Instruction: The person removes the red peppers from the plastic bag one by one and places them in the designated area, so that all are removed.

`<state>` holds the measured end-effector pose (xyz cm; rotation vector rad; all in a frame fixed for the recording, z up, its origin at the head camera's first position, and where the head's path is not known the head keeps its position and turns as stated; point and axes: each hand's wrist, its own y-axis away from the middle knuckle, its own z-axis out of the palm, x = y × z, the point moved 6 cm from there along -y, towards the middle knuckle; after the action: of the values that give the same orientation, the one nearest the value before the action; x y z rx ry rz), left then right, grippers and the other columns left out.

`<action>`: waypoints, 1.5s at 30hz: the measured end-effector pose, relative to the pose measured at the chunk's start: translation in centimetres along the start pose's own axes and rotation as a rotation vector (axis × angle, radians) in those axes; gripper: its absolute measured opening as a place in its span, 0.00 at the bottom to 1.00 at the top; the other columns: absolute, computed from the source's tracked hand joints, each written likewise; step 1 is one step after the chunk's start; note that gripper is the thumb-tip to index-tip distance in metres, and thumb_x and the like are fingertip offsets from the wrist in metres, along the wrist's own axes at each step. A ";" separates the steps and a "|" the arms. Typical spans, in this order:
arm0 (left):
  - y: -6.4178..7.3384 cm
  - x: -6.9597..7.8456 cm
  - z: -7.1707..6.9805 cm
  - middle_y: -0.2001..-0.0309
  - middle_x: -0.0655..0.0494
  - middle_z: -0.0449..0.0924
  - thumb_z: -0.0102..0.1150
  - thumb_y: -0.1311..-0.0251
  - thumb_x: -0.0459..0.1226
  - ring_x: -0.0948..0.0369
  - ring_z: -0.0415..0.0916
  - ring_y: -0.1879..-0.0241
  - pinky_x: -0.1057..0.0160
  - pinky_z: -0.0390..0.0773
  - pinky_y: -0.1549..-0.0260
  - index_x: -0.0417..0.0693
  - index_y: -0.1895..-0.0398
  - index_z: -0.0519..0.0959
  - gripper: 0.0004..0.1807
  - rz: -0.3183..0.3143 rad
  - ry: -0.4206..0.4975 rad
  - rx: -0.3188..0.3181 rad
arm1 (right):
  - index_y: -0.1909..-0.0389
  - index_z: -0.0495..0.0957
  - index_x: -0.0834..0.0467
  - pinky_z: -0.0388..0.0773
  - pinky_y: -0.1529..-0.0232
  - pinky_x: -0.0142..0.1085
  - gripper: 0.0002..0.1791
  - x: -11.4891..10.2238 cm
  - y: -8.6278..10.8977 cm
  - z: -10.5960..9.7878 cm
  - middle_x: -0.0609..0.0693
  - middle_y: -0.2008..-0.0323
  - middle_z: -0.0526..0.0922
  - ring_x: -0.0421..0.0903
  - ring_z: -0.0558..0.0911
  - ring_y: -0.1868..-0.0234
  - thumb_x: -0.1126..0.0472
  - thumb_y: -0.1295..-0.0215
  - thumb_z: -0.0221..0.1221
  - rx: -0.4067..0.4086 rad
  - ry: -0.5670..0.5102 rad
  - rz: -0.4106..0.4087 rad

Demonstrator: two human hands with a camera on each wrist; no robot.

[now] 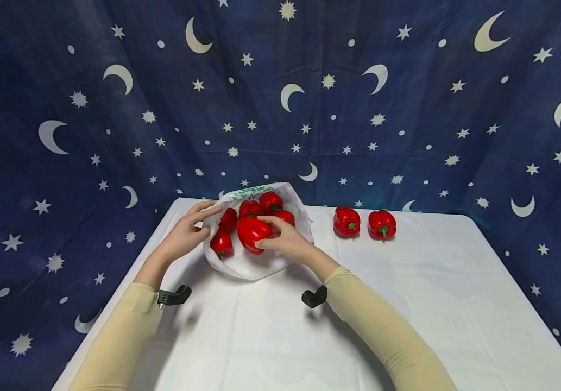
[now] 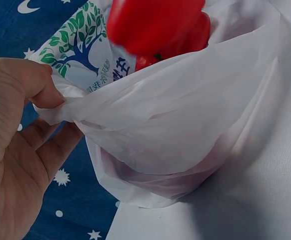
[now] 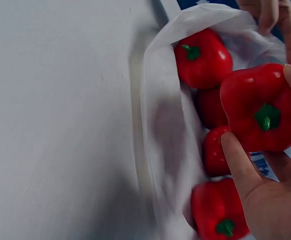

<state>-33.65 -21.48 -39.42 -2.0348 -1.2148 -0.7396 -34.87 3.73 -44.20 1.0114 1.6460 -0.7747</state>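
Observation:
A white plastic bag [image 1: 246, 270] with a printed green tree lies on the table, its mouth spread wide. Thumb and fingers of my left hand [image 2: 20, 115] pinch its rim at the left side. In my right hand [image 3: 275, 195] is a red bell pepper [image 3: 258, 107] with a green stem, gripped between thumb and fingers over the bag's mouth. Several more red bell peppers rest inside, among them one pepper [image 1: 221, 243] near the left rim and another [image 1: 271, 201] at the back. The held pepper partly covers those below it.
Two red bell peppers stand on the white table [image 1: 407, 304] right of the bag: one pepper [image 1: 346, 222] and, beside it, a second pepper [image 1: 382, 225]. Behind the table hangs a dark blue cloth [image 1: 260, 119] with moons and stars.

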 end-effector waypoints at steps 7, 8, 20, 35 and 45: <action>-0.1 -0.1 0.0 0.22 0.56 0.55 0.48 0.35 0.24 0.53 0.59 0.29 0.49 0.71 0.52 0.47 0.27 0.72 0.32 -0.010 -0.006 -0.012 | 0.27 0.70 0.45 0.79 0.46 0.46 0.39 0.1 3.0 -3.3 0.53 0.35 0.73 0.56 0.75 0.40 0.55 0.41 0.72 -0.018 -0.038 0.035; -0.1 -0.2 0.0 0.22 0.57 0.55 0.47 0.35 0.24 0.53 0.59 0.28 0.49 0.71 0.51 0.47 0.27 0.72 0.32 -0.011 -0.003 -0.011 | 0.27 0.70 0.45 0.79 0.47 0.46 0.39 0.2 3.4 -3.9 0.53 0.35 0.73 0.57 0.76 0.40 0.55 0.41 0.72 -0.016 -0.036 0.041; 0.0 -0.3 -0.1 0.23 0.57 0.56 0.47 0.35 0.25 0.53 0.63 0.31 0.52 0.73 0.51 0.49 0.27 0.72 0.32 -0.014 -0.009 -0.007 | 0.26 0.68 0.49 0.74 0.41 0.60 0.43 2.1 8.0 -10.4 0.56 0.34 0.72 0.59 0.75 0.38 0.56 0.43 0.74 0.036 -0.086 0.076; 0.1 -0.1 0.0 0.22 0.58 0.55 0.47 0.34 0.26 0.53 0.58 0.27 0.41 0.70 0.40 0.49 0.26 0.72 0.32 -0.006 0.003 -0.021 | 0.21 0.59 0.54 0.81 0.49 0.40 0.44 3.8 13.8 -20.4 0.59 0.32 0.64 0.57 0.67 0.36 0.60 0.36 0.69 0.221 -0.092 0.092; -0.1 -0.2 0.1 0.22 0.59 0.55 0.46 0.34 0.25 0.53 0.59 0.28 0.42 0.71 0.42 0.51 0.26 0.71 0.32 -0.001 -0.007 -0.021 | 0.19 0.53 0.56 0.80 0.48 0.36 0.43 4.6 16.4 -25.5 0.51 0.34 0.61 0.47 0.69 0.40 0.64 0.30 0.64 0.331 -0.198 0.113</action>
<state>-33.79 -21.49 -39.63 -2.0550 -1.2173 -0.7492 -31.56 34.09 -41.61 1.2042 1.3052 -1.0587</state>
